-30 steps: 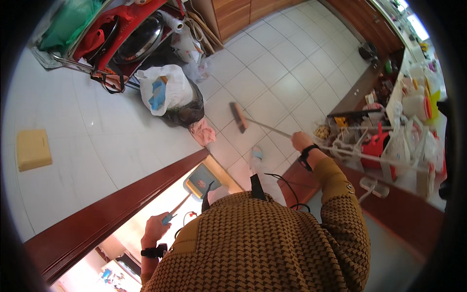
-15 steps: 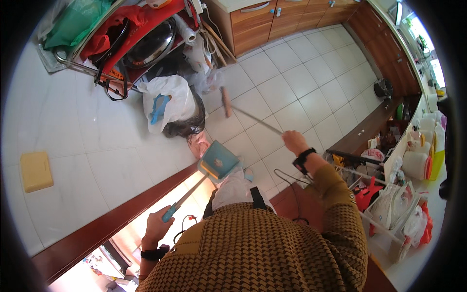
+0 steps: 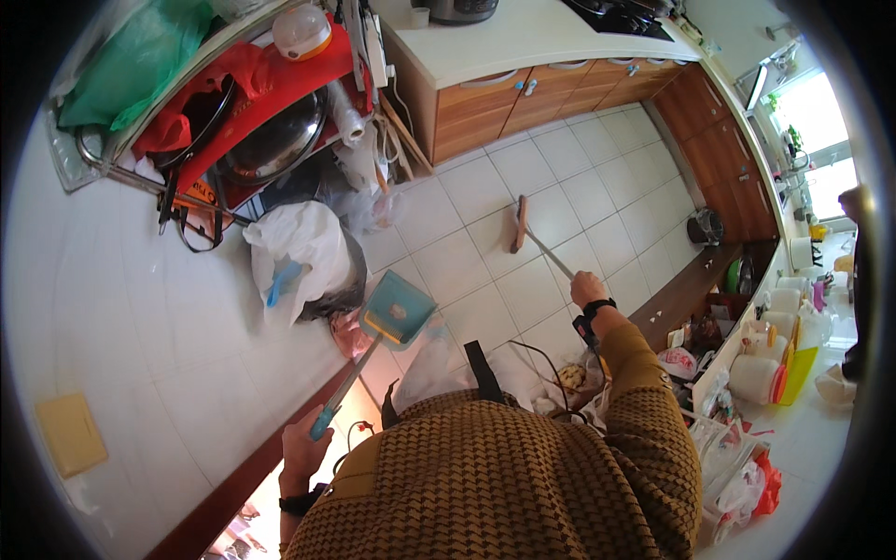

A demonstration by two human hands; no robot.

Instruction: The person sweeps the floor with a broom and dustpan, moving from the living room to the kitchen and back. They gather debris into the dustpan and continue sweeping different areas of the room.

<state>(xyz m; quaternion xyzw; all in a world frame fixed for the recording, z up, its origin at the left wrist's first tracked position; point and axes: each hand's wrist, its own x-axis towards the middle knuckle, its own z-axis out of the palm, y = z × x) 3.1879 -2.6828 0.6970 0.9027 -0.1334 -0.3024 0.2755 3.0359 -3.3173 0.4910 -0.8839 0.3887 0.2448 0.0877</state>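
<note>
Broom (image 3: 520,226) and dustpan (image 3: 399,303), one in each hand, seen from above. Nearest, at the lower centre, the wearer's brown patterned top (image 3: 504,476) hides much of the legs. At lower left, the left hand (image 3: 304,446) is closed around the dustpan's blue grip; its fingertips are hard to make out, and its forearm is cut off by the lower edge. A grey shaft rises to the blue pan, left of centre, which bears pale scraps too small to identify and covers part of a pink cloth (image 3: 349,334). Whether the pan rests on the floor cannot be told. Right of centre, the right hand (image 3: 588,289) is curled tightly around the broom's shaft; any length beyond the fist is hidden. The broom head lies farther up, above the frame's centre, over pale floor tiles (image 3: 467,261). To its left stands a white bag (image 3: 303,238); beyond, at upper left, is a rack with a shiny metal lid (image 3: 280,140). Wooden cabinets (image 3: 560,89) lie farthest, beneath a cooktop (image 3: 621,21) cropped by the upper edge. Compared with half a second earlier, the broom head has shifted right, away from the clear plastic near the white bag; the dustpan remains by the pink cloth, and the cooktop has entered the view.
</note>
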